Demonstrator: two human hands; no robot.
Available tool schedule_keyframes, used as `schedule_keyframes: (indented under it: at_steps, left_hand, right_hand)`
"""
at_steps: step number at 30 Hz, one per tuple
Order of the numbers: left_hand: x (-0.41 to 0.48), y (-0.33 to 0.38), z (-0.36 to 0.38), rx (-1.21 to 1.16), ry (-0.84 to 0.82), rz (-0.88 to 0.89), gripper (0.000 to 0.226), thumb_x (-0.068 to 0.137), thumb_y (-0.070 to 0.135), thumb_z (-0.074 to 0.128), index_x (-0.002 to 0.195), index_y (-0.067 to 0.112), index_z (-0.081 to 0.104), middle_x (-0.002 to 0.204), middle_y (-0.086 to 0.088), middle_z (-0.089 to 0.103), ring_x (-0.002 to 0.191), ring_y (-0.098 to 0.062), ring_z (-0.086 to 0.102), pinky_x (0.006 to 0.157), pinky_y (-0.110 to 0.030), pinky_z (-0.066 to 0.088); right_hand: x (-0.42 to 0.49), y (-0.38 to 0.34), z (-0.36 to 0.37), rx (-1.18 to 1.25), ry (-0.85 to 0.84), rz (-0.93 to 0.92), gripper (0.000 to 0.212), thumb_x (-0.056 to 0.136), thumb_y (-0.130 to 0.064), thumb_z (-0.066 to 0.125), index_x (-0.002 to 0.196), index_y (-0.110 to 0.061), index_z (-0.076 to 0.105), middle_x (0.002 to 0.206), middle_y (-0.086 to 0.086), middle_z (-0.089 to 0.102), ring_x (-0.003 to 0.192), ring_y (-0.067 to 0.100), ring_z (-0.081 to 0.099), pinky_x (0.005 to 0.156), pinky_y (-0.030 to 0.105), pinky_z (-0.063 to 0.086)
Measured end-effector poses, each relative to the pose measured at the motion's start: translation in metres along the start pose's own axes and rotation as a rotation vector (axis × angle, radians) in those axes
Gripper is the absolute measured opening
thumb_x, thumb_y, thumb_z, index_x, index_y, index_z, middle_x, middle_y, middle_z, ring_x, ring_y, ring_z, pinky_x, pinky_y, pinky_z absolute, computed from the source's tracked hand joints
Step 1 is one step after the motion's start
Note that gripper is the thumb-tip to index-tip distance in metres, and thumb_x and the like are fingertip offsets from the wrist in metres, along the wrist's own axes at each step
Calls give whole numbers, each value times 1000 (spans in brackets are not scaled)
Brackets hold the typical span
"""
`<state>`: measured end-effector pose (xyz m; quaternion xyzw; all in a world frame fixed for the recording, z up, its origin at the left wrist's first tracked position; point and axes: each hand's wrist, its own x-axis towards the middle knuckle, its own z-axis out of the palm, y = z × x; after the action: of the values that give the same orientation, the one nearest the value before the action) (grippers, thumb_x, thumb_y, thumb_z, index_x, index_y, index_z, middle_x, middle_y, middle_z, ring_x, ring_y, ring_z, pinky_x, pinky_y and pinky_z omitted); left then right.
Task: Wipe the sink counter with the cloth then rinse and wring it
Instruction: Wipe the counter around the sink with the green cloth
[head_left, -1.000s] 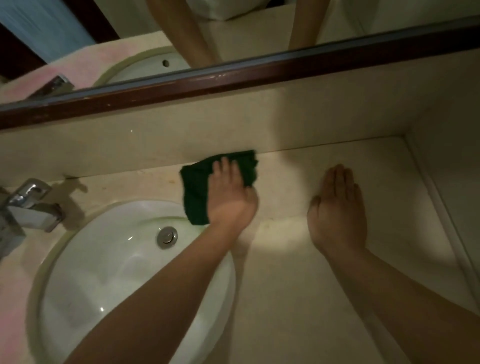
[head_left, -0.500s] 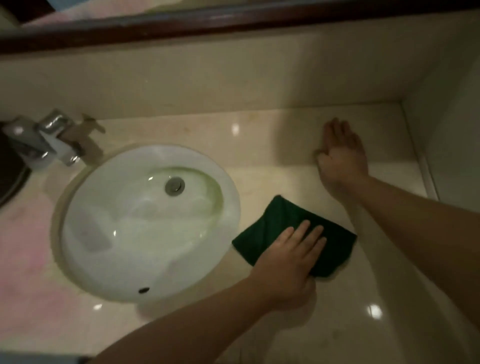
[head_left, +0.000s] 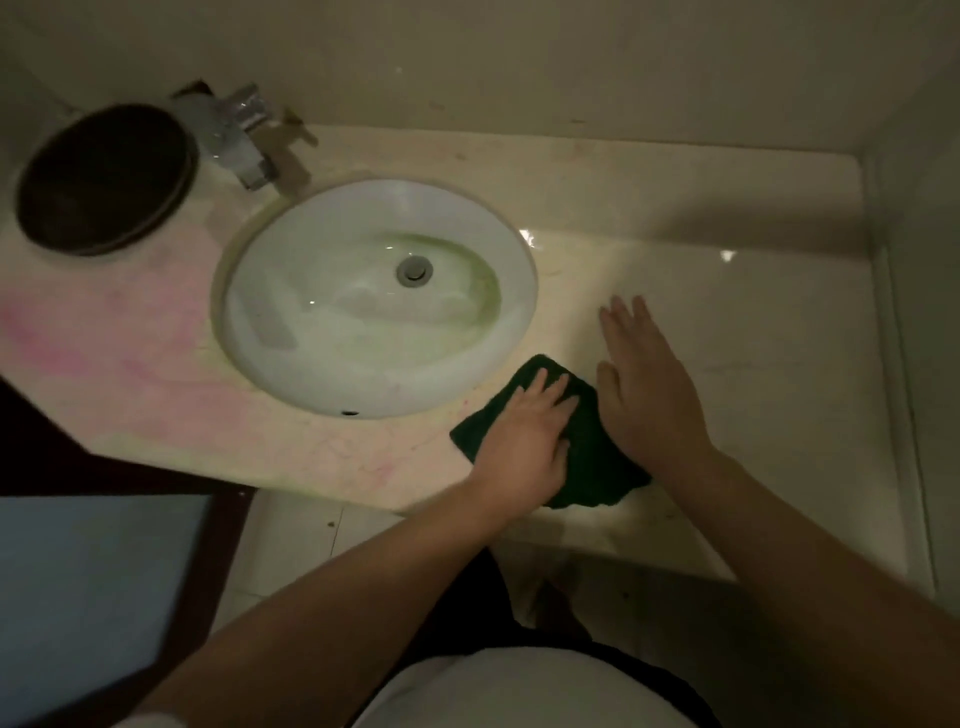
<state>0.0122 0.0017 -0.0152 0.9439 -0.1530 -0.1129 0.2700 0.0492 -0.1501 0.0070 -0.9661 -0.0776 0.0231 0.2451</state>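
Pressing the cloth (head_left: 592, 447) on the worktop (head_left: 753, 332) at the basin's 4 o'clock.

My left hand (head_left: 527, 439) is lying flat on the dark green cloth, fingers spread and stretched out, palm pushing down rather than gripping; the cloth is sitting close to the worktop's front edge, just beside the white basin (head_left: 379, 296). My right hand (head_left: 649, 389) is resting open at the cloth's 3 o'clock, fingers straight, holding nothing; I cannot tell whether its edge is touching the cloth. The tap (head_left: 239, 135) is standing at the basin's 11 o'clock, with a dark round dish (head_left: 104, 179) at its 9 o'clock. Pink staining is showing on the worktop left of the basin.
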Motion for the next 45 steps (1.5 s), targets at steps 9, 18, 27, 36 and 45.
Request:
schedule_keyframes:
  at_steps: [9, 18, 27, 36, 45]
  left_hand:
    - [-92, -194, -98, 196, 270, -383, 60, 91, 23, 42, 146, 0, 32, 154, -18, 32, 147, -32, 17, 119, -48, 17]
    - [-113, -299, -134, 374, 93, -261, 71, 94, 40, 19, 152, 1, 9, 162, -16, 7, 149, -31, 4, 121, -44, 5]
    - [-115, -315, -131, 356, 84, -160, 67, 93, 32, 14, 151, -3, 11, 160, -21, 10, 148, -35, 8, 120, -48, 9]
    - [-112, -306, -130, 353, 95, -217, 66, 97, 32, 24, 152, 1, 5, 162, -16, 4, 149, -32, 2, 121, -45, 5]
    - [-110, -310, -126, 377, 91, -136, 68, 92, 28, 27, 150, -4, 10, 159, -23, 11, 147, -39, 9, 119, -50, 9]
  right_hand:
    - [-49, -35, 79, -421, -271, -72, 67, 93, -42, 19, 154, -14, 15, 162, 8, 14, 150, 24, 10, 121, 42, 3]
    - [-43, -215, 171, -338, -93, 518, 75, 93, -44, 24, 153, -3, 5, 161, 22, 8, 149, 38, 7, 119, 54, 9]
    - [-11, -309, 233, -258, -121, 112, 63, 96, -38, 31, 154, -18, 18, 162, 9, 18, 150, 29, 12, 120, 48, 6]
    - [-50, -206, 176, -446, 62, 660, 68, 93, -38, 22, 155, -11, 10, 159, 20, 18, 146, 38, 17, 118, 53, 20]
    - [-46, -283, 220, -324, -91, 80, 64, 93, -35, 39, 153, -22, 23, 161, 7, 21, 149, 29, 12, 120, 46, 14]
